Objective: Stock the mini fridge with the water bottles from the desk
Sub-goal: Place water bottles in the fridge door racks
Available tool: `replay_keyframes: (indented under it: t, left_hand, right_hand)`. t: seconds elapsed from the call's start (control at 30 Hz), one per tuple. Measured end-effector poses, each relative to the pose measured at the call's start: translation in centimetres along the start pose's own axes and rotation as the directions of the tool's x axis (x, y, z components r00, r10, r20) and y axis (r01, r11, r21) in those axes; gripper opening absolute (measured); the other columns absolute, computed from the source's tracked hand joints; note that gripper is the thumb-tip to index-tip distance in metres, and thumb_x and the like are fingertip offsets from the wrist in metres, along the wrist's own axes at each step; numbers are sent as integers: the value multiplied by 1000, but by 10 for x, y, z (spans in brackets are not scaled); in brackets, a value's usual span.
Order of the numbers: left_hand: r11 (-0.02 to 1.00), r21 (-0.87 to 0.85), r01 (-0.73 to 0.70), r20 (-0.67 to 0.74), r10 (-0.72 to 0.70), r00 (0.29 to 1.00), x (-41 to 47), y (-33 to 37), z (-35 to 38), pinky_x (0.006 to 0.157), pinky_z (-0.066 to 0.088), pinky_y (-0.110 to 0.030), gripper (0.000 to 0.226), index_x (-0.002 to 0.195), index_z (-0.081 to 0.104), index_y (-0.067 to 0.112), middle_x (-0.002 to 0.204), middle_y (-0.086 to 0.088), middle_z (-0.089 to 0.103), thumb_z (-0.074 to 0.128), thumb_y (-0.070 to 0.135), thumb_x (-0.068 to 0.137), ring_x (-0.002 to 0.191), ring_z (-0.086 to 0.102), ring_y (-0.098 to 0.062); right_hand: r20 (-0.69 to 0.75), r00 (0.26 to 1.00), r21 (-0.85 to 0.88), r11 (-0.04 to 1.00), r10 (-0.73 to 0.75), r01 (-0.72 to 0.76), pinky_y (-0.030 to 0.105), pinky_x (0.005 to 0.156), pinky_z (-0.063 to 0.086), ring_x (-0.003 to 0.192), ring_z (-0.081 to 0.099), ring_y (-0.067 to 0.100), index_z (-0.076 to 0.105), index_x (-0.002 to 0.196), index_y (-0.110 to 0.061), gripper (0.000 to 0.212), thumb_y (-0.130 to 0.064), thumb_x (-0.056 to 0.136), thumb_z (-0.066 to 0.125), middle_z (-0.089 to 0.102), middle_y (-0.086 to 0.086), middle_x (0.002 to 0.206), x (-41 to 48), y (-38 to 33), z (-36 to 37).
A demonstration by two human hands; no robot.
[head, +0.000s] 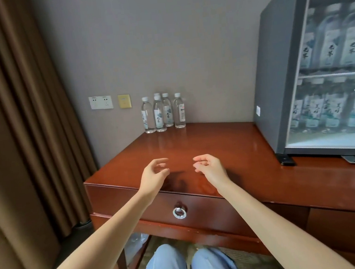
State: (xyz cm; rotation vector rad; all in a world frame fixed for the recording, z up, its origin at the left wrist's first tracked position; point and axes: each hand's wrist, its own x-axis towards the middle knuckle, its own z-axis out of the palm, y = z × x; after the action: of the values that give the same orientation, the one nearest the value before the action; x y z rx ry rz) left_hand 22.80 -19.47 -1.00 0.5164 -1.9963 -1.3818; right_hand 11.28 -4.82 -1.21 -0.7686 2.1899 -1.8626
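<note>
- While the left hand [155, 172] and the right hand [210, 167] hover over the front of the desk [227, 142], each has its fingers loosely curled and apart, gripping nothing.
- Water bottles [159, 116] stand in a tight cluster at the back of the desk against the wall, well apart from both hands (four show plainly, and a fifth cap peeks out behind).
- Every bottle is upright, with its long axis vertical and its white cap up. Most printed labels face the camera, while the rightmost shows its barcode side.
- Risk one: the bottles touch or nearly touch, so fingers closing round one could nudge a neighbour. Tall and narrow as they are, a tipped one would likely roll across the glossy top.
- Risk two: the mini fridge [284, 79] on the right seems to have its glass door [343, 99] closed, so filling both hands first would leave none for the door.
- Risk three: both shelves behind the glass already look crowded, so a bottle pushed in carelessly might topple those inside.
</note>
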Motion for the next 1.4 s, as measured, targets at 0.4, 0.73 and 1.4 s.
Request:
replay_keyframes:
  t: [0.4,0.73,1.4]
  left_hand:
    - [1000,-27,15,7,-15,1000,28,-9,10,70,47,-10,31,109,66,20,99,1,63,60,2,85,83,61,-8]
    - [997,-50,56,-104,-61,993,94,-25,6,88,52,-33,34,115,63,21,111,-3,62,61,5,85,98,63,-19]
    - [977,211,14,-214,32,976,298,-90,25,97,32,-26,65,139,41,27,146,-4,25,63,15,80,132,37,-17]
  right_hand:
    - [21,1000,-57,998,-22,23,36,87,55,74,67,9,65,91,-26,11,-15,90,61,71,-6,82,34,4,24]
    - [66,997,-14,999,-41,42,34,81,55,71,67,8,66,97,-23,12,-28,87,68,70,-3,84,104,6,66]
    - [-34,994,173,979,-106,110,16,74,44,92,60,7,60,114,-19,39,-29,80,78,63,0,107,312,34,138]
